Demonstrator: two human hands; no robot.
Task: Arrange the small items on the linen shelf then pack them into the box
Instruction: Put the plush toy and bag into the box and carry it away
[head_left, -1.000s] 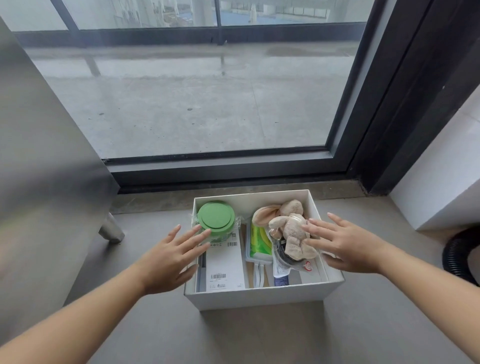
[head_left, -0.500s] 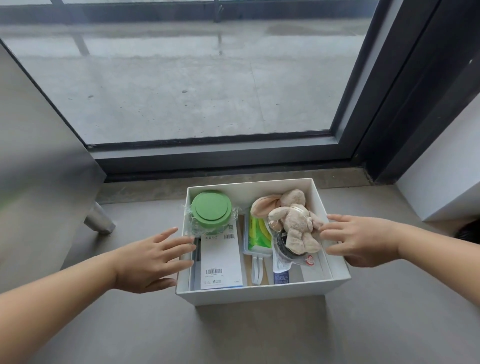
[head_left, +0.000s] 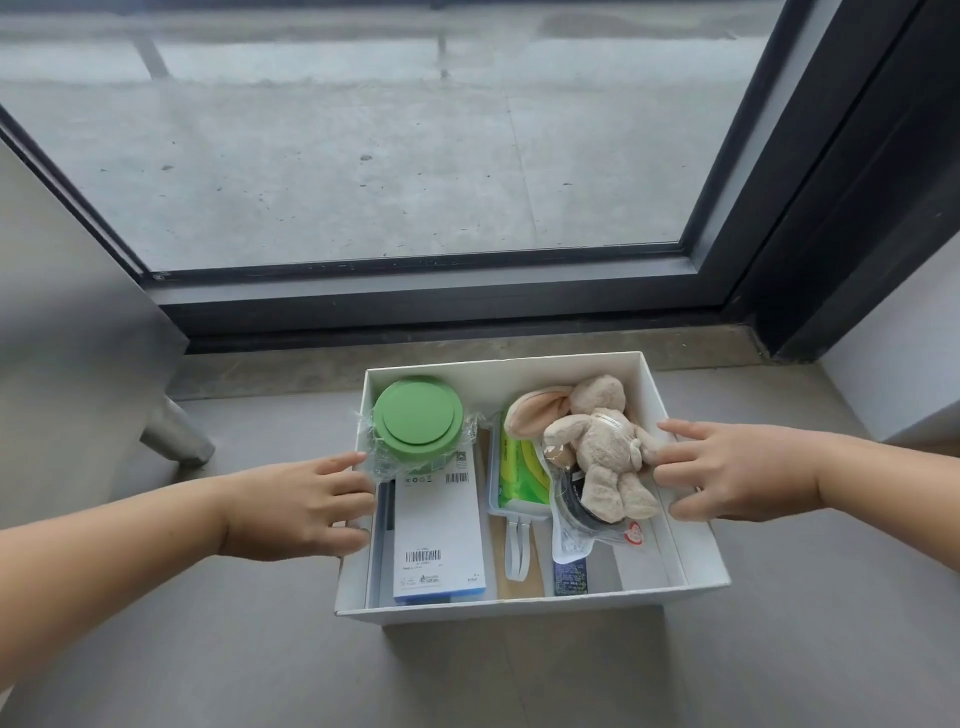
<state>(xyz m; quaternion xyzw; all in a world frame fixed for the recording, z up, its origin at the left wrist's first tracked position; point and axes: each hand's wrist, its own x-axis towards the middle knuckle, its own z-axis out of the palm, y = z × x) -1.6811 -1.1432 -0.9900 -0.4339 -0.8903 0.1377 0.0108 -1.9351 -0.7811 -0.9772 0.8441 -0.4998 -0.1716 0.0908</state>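
White box (head_left: 519, 609) holds green tub (head_left: 418, 419), plush rabbit (head_left: 602, 448).

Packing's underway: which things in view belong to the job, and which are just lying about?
Job: box; inside it, green-lidded jar, white carton, green pack, plush rabbit; left hand and right hand at its sides.

Lying about: metal leg, window frame.

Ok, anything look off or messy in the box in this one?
Nothing spilled or damaged. The plush rabbit lies sprawled on a crumpled clear bag, sitting higher than the other items in the white box, and the plastic wrap round the green-lidded jar pokes over the box's left wall.
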